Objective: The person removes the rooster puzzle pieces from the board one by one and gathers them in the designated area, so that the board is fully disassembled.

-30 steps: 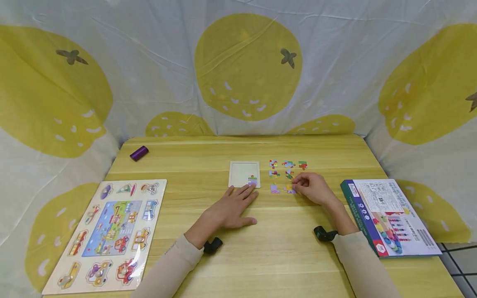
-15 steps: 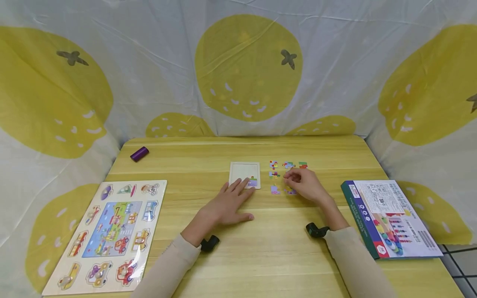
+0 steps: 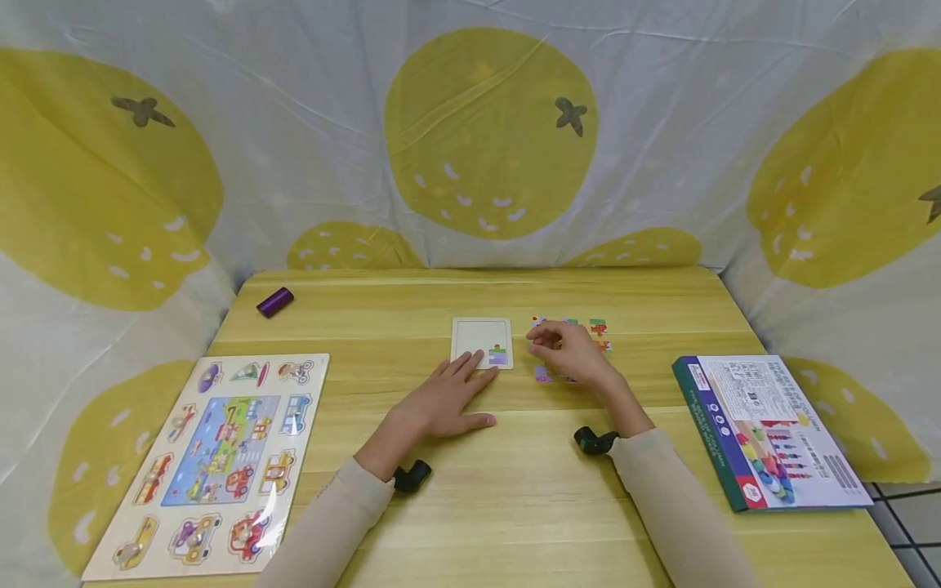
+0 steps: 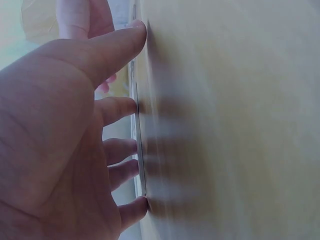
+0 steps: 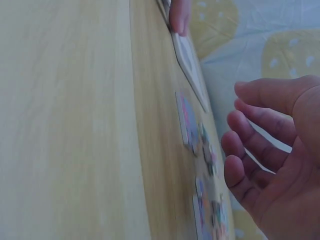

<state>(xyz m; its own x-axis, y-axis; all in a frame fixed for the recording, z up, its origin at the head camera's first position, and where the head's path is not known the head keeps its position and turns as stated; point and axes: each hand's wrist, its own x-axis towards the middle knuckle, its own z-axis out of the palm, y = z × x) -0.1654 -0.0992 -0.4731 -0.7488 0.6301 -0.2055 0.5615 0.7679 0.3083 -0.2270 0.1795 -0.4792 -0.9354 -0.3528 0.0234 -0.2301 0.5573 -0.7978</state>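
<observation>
Two hands work at the middle of the wooden surface. The left hand lies flat, palm down, its fingers straight and spread, the tips touching the near edge of the small white puzzle tray; it has hold of nothing. One purple and green piece sits in the tray's near right corner. The right hand hovers above the loose puzzle pieces scattered just right of the tray, its fingers loosely curved and parted, gripping nothing that the right wrist view shows. A lilac piece lies just beside that hand, on the near side. A large vehicle peg puzzle board rests at the near left edge of the surface, a purple cylinder lies at the far left corner, and a flat printed box rests at the right edge, well apart from the pieces.
</observation>
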